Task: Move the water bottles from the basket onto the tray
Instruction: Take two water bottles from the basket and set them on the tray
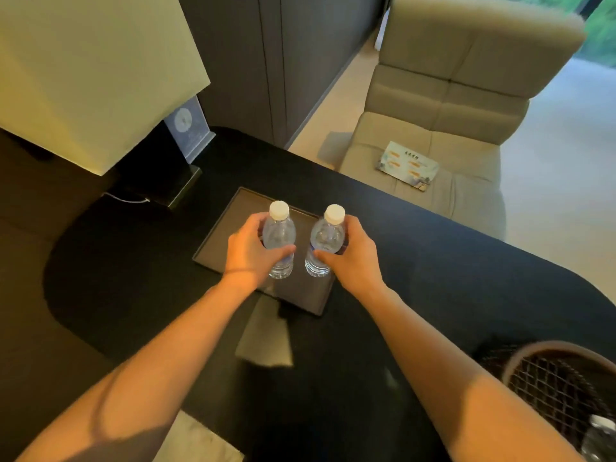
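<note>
Two clear water bottles with white caps stand upright side by side over the dark rectangular tray [230, 221] in the middle of the black table. My left hand [248, 251] is wrapped around the left bottle [279, 235]. My right hand [353, 255] grips the right bottle [325, 238]. Their bases are at the tray's surface; I cannot tell whether they rest on it. At the lower right corner sits the wire-mesh basket [546, 371] with a brown rim, and another bottle [600, 438] lies inside it, partly cut off by the frame.
A lamp with a pale shade [90, 71] and dark base stands at the back left, next to a small framed card [188, 128]. Beyond the table's far edge stands a beige chair [450, 105] with a leaflet [408, 165] on its seat.
</note>
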`<state>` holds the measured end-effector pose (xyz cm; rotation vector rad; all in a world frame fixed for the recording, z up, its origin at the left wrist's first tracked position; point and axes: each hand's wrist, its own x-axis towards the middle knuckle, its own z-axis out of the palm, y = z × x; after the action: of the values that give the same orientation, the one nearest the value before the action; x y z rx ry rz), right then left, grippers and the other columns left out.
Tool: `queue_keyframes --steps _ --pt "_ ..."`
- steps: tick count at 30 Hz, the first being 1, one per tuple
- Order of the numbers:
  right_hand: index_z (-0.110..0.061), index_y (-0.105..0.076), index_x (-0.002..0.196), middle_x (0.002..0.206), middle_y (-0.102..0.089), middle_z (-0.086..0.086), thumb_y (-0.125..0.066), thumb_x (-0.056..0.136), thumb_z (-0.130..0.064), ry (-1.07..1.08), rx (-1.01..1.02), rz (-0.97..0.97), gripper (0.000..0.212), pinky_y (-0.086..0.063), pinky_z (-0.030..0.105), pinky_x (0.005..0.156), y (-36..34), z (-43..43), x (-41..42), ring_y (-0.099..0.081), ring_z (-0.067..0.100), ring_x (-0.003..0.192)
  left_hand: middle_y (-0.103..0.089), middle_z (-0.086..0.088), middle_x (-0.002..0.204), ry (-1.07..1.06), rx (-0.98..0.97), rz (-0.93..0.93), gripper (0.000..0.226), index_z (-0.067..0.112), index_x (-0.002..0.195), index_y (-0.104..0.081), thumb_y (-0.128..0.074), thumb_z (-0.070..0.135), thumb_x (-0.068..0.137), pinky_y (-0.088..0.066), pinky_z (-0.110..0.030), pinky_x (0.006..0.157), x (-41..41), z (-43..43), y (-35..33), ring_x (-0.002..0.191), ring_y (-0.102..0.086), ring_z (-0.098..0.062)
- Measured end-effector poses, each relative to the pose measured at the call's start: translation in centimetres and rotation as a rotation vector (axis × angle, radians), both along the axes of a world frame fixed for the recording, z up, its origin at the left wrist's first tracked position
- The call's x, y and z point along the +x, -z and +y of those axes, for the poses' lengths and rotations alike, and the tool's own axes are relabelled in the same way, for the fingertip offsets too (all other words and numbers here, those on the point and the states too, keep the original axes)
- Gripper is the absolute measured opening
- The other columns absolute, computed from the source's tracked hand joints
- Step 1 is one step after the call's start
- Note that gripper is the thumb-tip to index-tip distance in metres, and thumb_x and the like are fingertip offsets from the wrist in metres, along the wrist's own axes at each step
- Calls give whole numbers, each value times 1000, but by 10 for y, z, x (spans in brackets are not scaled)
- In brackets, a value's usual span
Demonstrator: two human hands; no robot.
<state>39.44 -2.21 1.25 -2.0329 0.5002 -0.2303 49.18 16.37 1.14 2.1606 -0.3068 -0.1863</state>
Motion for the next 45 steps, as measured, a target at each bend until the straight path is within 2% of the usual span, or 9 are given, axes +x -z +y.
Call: queue_keyframes --steps 6,9,14,19,24,34,38,40,45 --pt "-28 -49 134 130 -63 -4 -91 77 -17 22 6 16 72 -56 44 101 13 29 87 -61 16 122 -58 28 109 52 -41 4 73 54 120 -46 -92 34 68 -43 -10 80 83 25 18 103 -59 7" --pt "-24 -49 136 133 -63 1 -90 79 -14 28 12 42 71 -55 48 102 18 40 120 -60 21 125 -61 19 121 57 -34 7 73 47 125 -48 -92 33 69 -47 -15 84 115 34 31 112 -60 -5" --pt "-20 -50 137 136 -61 4 -88 80 -12 37 -4 74 69 -54 48 104 28 52 160 -60 23 126 -60 22 121 68 -80 -14 74 46 127 -49 -92 26 71 -53 -23 91 154 42 47 113 -61 -3" --pt "-26 -49 133 132 -60 0 -89 80 -13 42 -40 42 67 -54 38 101 39 55 189 -58 17 122 -58 18 125 108 -89 -60 72 41 129 -48 -90 20 74 -48 -17 93 186 37 50 122 -59 -9" --pt "-31 -46 132 133 -58 -3 -89 79 -14 33 -64 21 70 -51 29 99 48 59 209 -56 13 122 -58 6 136 134 -58 -54 73 31 136 -49 -88 18 76 -48 -30 100 212 35 49 129 -53 -13" --pt "-51 -39 121 127 -57 -10 -89 79 -22 25 -80 17 72 -43 8 80 56 67 219 -57 -6 106 -48 39 121 183 -26 -37 79 52 132 -42 -88 24 74 -40 -2 81 223 42 54 116 -48 18" --pt "-45 -40 128 131 -56 -10 -89 79 -21 34 -77 22 74 -40 6 81 59 69 217 -56 -7 107 -48 33 127 175 -34 -34 81 45 139 -42 -87 23 75 -38 1 80 219 39 51 121 -48 9" --pt "-35 -41 137 137 -56 -7 -90 78 -22 36 -68 31 78 -42 10 89 60 70 216 -55 2 115 -50 24 135 182 -42 -40 82 40 142 -42 -87 22 76 -40 -5 89 216 37 51 131 -46 -1" --pt "-20 -36 153 151 -51 2 -90 79 -22 23 -25 89 92 -49 43 110 53 69 206 -52 21 137 -44 2 158 117 -13 16 98 25 158 -31 -87 22 78 -36 -33 112 203 44 49 147 -38 -15"
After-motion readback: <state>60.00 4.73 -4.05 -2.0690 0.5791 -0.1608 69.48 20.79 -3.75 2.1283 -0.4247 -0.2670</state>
